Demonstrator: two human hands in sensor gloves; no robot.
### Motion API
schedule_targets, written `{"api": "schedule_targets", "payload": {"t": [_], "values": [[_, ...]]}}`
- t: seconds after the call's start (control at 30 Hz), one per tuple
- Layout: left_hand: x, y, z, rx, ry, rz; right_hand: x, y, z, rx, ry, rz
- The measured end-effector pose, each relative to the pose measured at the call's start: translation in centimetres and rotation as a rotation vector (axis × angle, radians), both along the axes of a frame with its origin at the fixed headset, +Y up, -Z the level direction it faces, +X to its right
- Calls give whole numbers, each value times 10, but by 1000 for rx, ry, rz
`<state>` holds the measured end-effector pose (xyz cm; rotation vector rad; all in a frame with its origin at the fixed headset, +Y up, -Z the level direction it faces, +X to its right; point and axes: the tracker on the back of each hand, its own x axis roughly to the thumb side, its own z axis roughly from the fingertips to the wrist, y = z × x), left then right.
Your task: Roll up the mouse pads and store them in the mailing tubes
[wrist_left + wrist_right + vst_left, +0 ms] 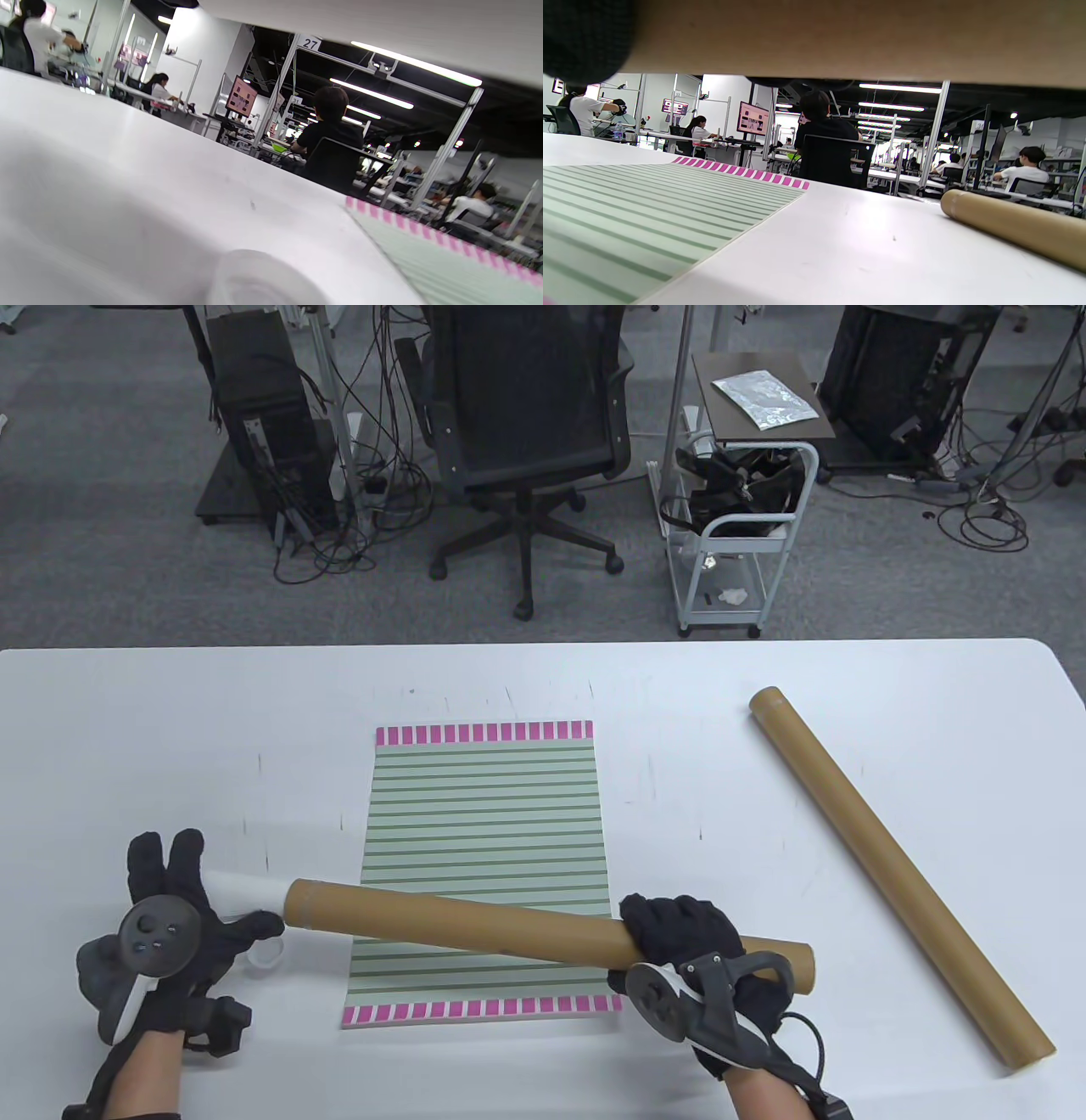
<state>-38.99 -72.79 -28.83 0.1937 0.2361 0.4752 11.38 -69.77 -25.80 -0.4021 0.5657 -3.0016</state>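
A green striped mouse pad (484,831) with pink end bands lies flat at the table's middle; it also shows in the right wrist view (649,199) and the left wrist view (445,267). My right hand (674,933) grips a brown mailing tube (458,923) near its right end, holding it across the pad's near part; the tube fills the top of the right wrist view (840,38). A white rolled mouse pad (246,889) sticks out of the tube's left end. My left hand (199,903) holds that roll, thumb under it.
A second brown mailing tube (899,869) lies diagonally on the right of the table, also seen in the right wrist view (1018,228). A white ring-shaped cap (270,954) lies by my left thumb. An office chair (526,415) and a cart (738,534) stand beyond the table.
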Motion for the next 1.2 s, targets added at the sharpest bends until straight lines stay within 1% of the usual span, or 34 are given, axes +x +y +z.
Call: {"api": "schedule_targets", "payload": {"t": [0.07, 0.1, 0.13, 0.17, 0.2, 0.23, 0.27, 0.3, 0.33, 0.37, 0.4, 0.43, 0.47, 0.53, 0.6, 0.67, 0.7, 0.73, 0.77, 0.8, 0.87, 0.9, 0.97, 1.0, 1.07, 1.1, 1.2], "values": [[2, -2, -2, 9, 11, 184, 4, 0, -3, 6, 4, 17], [5, -5, -4, -6, -38, 349, 3, -1, -3, 13, -6, 28], [14, -10, -7, -11, -179, 541, 0, -3, -4, 7, -13, 32], [23, -13, -9, -25, -275, 673, -1, -4, -4, 0, -13, 26], [39, -18, -10, -70, -366, 807, -2, -5, -5, 3, -11, 32], [49, -19, -10, -93, -405, 835, -3, -5, -5, 9, -10, 40], [64, -21, -10, -128, -482, 825, -5, -6, -4, 12, -6, 49], [74, -21, -7, -151, -529, 793, -4, -7, -4, 14, -3, 57], [77, -20, -5, -151, -476, 733, 0, -7, -4, 24, -6, 67], [78, -20, -5, -127, -462, 624, 4, -7, -4, 20, -4, 72], [78, -20, -6, -135, -507, 593, 7, -7, -4, 14, -1, 63], [78, -20, -7, -144, -520, 631, 8, -8, -5, 9, 1, 60], [78, -21, -7, -143, -506, 684, 8, -9, -7, 5, 3, 62], [72, -23, -9, -145, -476, 714, 7, -12, -10, -10, 8, 63], [60, -23, -10, -128, -423, 649, 10, -15, -15, -46, 16, 53], [42, -19, -8, -99, -321, 426, 15, -17, -17, -73, 10, 32], [35, -19, -8, -121, -279, 288, 17, -17, -17, -69, 0, 37], [28, -20, -8, -179, -225, 122, 19, -16, -17, -62, -13, 48], [24, -23, -9, -241, -194, -6, 20, -16, -18, -59, -21, 51], [22, -29, -11, -319, -168, -176, 20, -16, -18, -59, -26, 49], [25, -39, -15, -426, -140, -385, 20, -17, -19, -64, -27, 49], [27, -42, -17, -454, -131, -463, 20, -17, -20, -67, -26, 48], [31, -46, -22, -514, -143, -546, 20, -16, -19, -72, -20, 56], [34, -44, -22, -519, -153, -539, 20, -16, -19, -75, -18, 59], [37, -43, -23, -505, -178, -489, 19, -16, -19, -81, -13, 68], [40, -42, -23, -512, -182, -504, 19, -17, -19, -86, -9, 75], [45, -36, -23, -481, -190, -519, 17, -19, -20, -102, 3, 78]]}}
